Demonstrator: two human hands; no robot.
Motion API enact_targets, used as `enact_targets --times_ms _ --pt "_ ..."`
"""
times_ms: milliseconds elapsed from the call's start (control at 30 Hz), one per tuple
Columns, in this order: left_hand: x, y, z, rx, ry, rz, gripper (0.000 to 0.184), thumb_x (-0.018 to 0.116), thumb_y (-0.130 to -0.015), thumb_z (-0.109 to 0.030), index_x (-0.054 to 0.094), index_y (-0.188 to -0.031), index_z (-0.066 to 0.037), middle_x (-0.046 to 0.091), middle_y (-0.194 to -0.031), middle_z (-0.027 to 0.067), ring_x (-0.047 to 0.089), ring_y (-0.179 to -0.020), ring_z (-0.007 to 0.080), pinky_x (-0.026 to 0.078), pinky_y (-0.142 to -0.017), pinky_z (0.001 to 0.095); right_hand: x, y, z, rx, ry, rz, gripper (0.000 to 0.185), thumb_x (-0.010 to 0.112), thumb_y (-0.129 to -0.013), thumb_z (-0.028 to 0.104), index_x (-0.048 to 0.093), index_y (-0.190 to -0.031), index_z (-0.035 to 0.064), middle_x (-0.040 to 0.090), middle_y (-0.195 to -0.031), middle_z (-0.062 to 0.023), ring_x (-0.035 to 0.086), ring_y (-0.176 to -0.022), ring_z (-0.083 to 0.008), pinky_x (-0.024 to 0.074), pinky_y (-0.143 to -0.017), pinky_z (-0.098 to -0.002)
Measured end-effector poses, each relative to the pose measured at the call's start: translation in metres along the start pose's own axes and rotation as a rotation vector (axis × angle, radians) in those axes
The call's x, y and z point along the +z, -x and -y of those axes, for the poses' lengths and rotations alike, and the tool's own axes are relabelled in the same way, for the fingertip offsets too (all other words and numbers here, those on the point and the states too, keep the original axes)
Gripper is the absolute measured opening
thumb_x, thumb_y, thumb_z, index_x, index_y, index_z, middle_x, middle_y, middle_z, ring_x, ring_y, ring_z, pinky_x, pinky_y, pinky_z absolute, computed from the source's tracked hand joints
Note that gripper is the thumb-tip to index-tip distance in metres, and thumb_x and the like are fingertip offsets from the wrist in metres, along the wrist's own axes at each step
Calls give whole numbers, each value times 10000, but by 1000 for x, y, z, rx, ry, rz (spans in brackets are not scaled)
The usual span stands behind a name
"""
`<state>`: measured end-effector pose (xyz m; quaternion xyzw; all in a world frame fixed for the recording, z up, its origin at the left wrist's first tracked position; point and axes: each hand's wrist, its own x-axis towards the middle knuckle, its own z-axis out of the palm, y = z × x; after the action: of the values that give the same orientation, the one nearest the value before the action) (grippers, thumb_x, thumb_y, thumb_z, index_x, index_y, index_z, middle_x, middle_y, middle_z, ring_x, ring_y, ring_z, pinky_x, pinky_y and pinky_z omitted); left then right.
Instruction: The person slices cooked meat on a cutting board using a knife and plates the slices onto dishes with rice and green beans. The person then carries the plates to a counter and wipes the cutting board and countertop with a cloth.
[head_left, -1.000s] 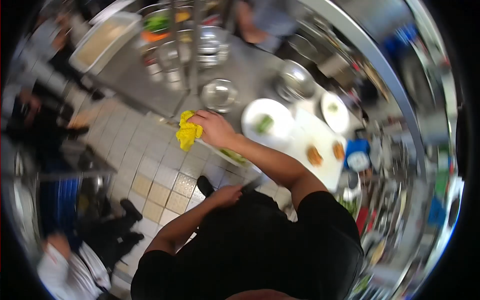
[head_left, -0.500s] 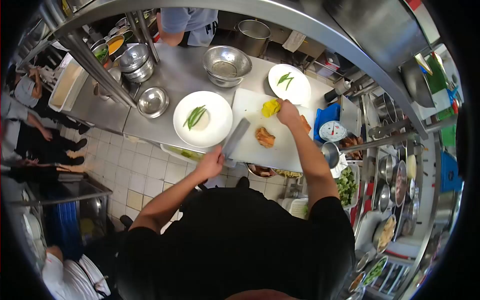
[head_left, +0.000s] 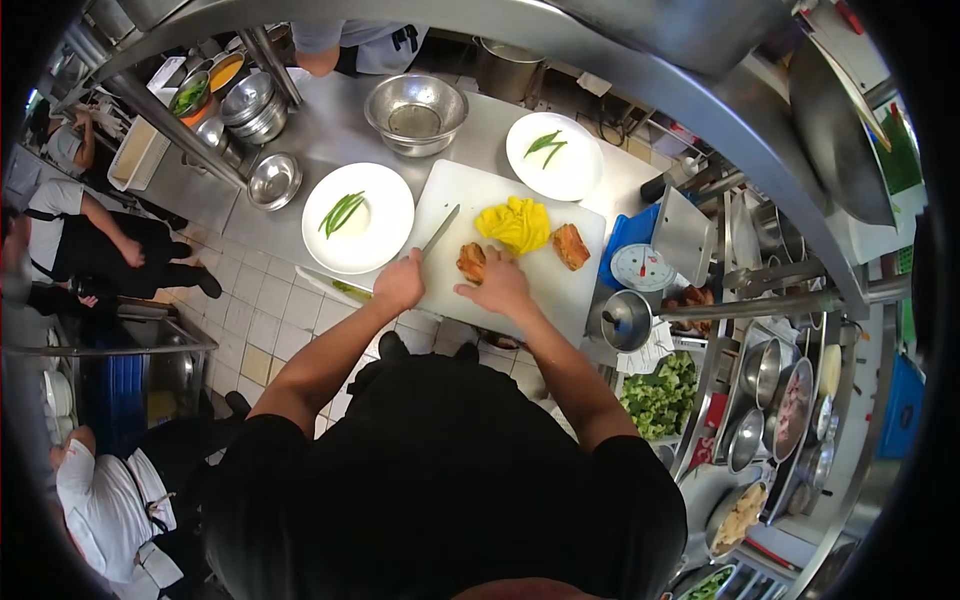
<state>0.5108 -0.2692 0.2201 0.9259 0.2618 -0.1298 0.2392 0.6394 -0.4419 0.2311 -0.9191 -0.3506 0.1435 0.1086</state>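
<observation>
On the white cutting board (head_left: 555, 298), my left hand (head_left: 400, 282) is closed round the handle of a kitchen knife (head_left: 440, 230), its blade pointing away from me and seen nearly edge-on. My right hand (head_left: 497, 286) grips a browned piece of meat (head_left: 470, 261) from its right side, fingers over it. Just beyond these fingers lies a crumpled yellow cloth (head_left: 513, 225). A second browned piece of meat (head_left: 571, 247) sits to the right of the cloth. Left of the board is a white plate (head_left: 385, 245) with green beans (head_left: 343, 214).
Behind the board stands another plate with beans (head_left: 580, 178) and a steel bowl (head_left: 415, 112). A dial scale (head_left: 642, 267) and a small steel pot (head_left: 627, 320) are on the right. A metal shelf rail (head_left: 650, 90) arches overhead. Co-workers stand at left and behind the counter.
My right hand has left the yellow cloth on the board and moved down to the nearer meat piece. The cloth now lies spread wider. My left hand has brought the knife over the board, blade turned edge-on.
</observation>
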Motion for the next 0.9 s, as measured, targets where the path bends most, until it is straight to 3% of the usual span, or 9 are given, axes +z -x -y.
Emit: enact_targets --times_ms 67,200,367,433,533,567,667,800,900 --pt "3 -4 1 16 6 -24 273 407 -872 -101 459 -1105 31 649 -973 285 639 -922 454 503 -819 539 15 1 9 23 -13 72 717 749 -742 421 483 -1248 -13 524 -1240 -219 560 -1116 -358 509 -893 -435" --pt "0 -3 1 5 -1 -1 239 409 -867 -84 457 -1074 24 648 -977 285 639 -924 454 504 -816 536 34 -20 14 33 -121 -22 563 758 -723 357 564 -1104 -9 624 -1094 -209 629 -990 -366 522 -842 -446" --pt "-8 -3 6 29 -7 12 221 412 -868 -81 452 -1062 16 647 -968 290 638 -926 454 503 -812 536 28 -6 -9 66 -217 -282 499 763 -715 361 622 -1036 4 668 -966 -200 650 -918 -372 521 -804 -460" --pt "-10 3 8 19 22 -9 221 414 -871 -86 454 -1064 14 648 -957 294 638 -920 457 502 -810 540 2 0 -28 349 -67 12 596 753 -733 407 574 -1152 23 621 -1143 -166 597 -1070 -319 496 -888 -419" --pt "-3 20 17 0 0 4 215 416 -874 -86 456 -1061 13 649 -945 294 639 -908 460 503 -804 542 -3 33 -28 284 147 -294 650 776 -718 415 545 -1186 27 545 -1215 -161 516 -1158 -317 453 -945 -407" --pt "-3 21 21 -6 -20 8 211 416 -875 -85 456 -1058 13 650 -942 294 640 -903 461 503 -802 543 -5 38 -20 164 19 -308 678 794 -711 382 516 -1216 25 486 -1222 -157 452 -1193 -338 420 -978 -420" --pt "-3 20 30 29 -28 -9 182 423 -904 -133 466 -1022 -2 647 -893 297 637 -838 473 493 -751 567 26 28 -3 -140 -359 -227 617 794 -714 329 528 -1183 30 500 -1172 -164 464 -1169 -357 423 -973 -444" --pt "-31 36 0 188 -62 21 191 428 -883 -108 465 -1033 5 652 -900 279 643 -860 455 499 -758 552 47 11 1 -78 -361 -98 449 785 -704 244 587 -1072 80 520 -1127 -145 518 -1109 -362 459 -931 -454" --pt "-30 41 -21 203 -101 88 215 419 -861 -69 477 -1052 10 659 -923 269 651 -891 439 511 -779 530 33 15 11 -117 -241 -222 396 783 -693 186 604 -1036 103 546 -1080 -129 565 -1041 -351 490 -879 -444"
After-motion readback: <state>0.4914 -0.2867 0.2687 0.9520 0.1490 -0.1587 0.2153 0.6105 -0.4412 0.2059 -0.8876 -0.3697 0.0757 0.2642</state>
